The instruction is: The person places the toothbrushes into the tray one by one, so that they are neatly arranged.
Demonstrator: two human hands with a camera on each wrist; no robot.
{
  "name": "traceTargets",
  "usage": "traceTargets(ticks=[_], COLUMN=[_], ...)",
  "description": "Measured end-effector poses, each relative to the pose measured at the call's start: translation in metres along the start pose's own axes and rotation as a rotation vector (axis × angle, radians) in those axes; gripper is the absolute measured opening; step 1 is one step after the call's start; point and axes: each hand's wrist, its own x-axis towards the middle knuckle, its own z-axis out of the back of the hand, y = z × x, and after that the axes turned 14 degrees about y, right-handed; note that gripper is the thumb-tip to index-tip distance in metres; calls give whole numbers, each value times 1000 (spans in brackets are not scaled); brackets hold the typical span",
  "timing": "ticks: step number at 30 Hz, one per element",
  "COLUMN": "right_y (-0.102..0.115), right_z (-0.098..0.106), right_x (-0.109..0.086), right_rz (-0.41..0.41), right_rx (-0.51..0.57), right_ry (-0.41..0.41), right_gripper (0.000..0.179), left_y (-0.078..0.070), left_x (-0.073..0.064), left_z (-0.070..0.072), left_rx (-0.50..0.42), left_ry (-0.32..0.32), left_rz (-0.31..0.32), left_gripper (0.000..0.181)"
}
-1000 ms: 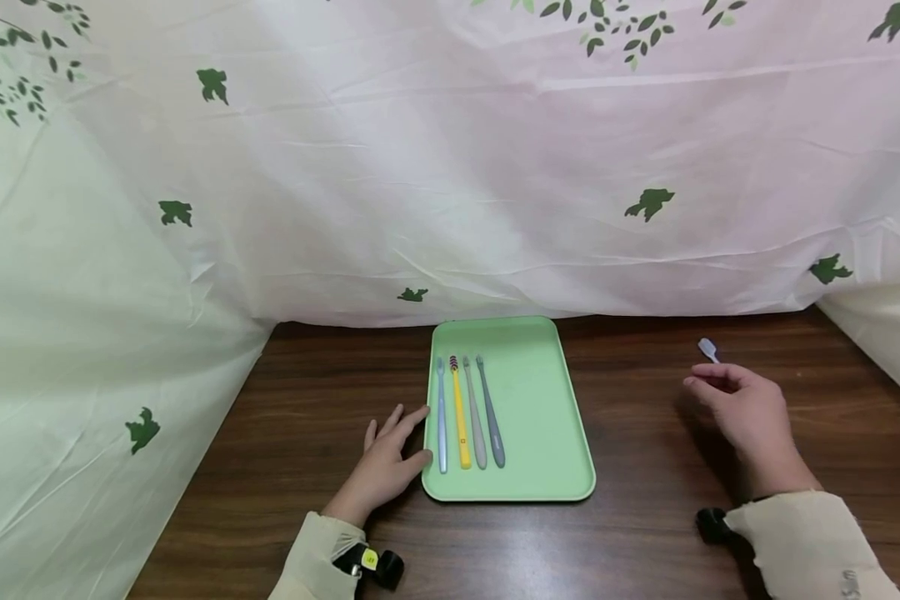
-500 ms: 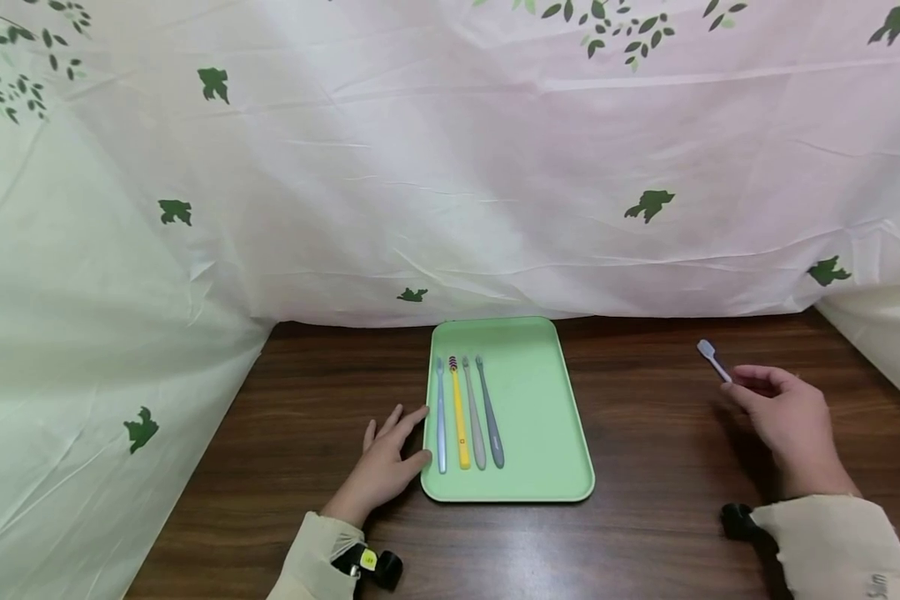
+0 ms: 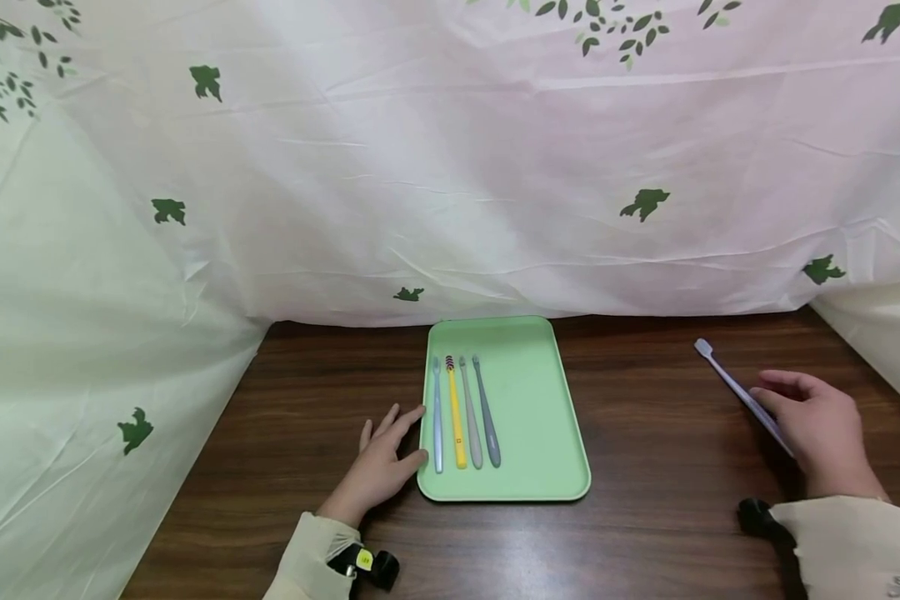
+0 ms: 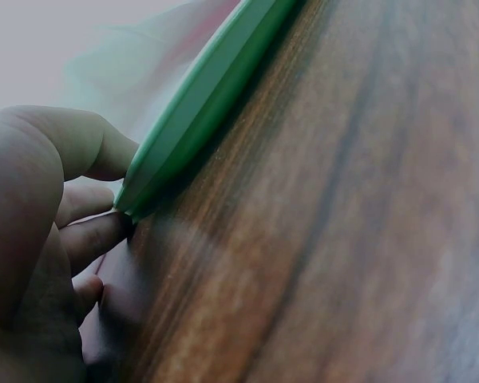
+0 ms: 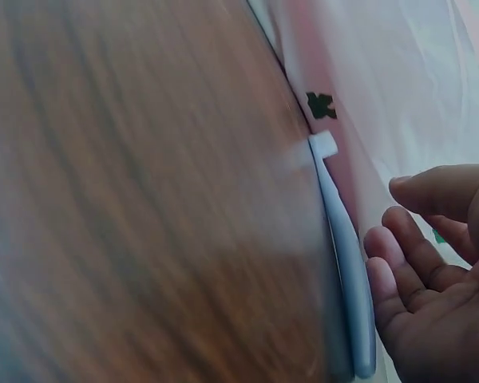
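Observation:
A pale lavender toothbrush [image 3: 735, 386] lies slantwise on the table at the right, bristles up in the right wrist view. My right hand [image 3: 825, 425] hovers beside its handle with fingers loosely bent and nothing pinched between them. In the head view the thumb overlaps the handle. On the left, my left hand [image 3: 375, 471] spreads its fingers, with index finger and thumb touching the left rim of a green tray [image 3: 543, 417]. Inside the tray lie a light blue toothbrush [image 3: 438, 425], a yellow toothbrush [image 3: 456, 421], a light grey toothbrush [image 3: 471, 421] and a dark grey toothbrush [image 3: 487, 417], roughly side by side.
Dark wood table [image 3: 645, 467] surrounds the tray, with bare surface between it and the right hand. A pale curtain [image 3: 330, 208] with leaf prints hangs along the back and sides. Each wrist wears a small black camera, such as the left one [image 3: 384, 570].
My right hand has moved right and slightly toward me, uncovering most of the lavender toothbrush, which stays in place. The left hand still touches the tray's rim.

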Motion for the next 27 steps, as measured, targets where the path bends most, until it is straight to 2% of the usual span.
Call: traceTargets(ticks=[4,10,22,27], right_y=[-4,-8,-12,-8], right_z=[3,7,9,8], right_x=[1,0,2,1], right_rz=[-18,39,122,112], right_rx=[-48,-219,-318,-327], right_ry=[21,44,57,71], right_gripper=[55,48,40,39], left_y=[1,1,0,0], left_x=[0,1,0,0], left_z=[0,0,-1,-1], left_rx=[-1,3,1,7], left_ry=[-2,0,-1,-5], left_rz=[-2,1,20,7], left_gripper=[59,59,60,60])
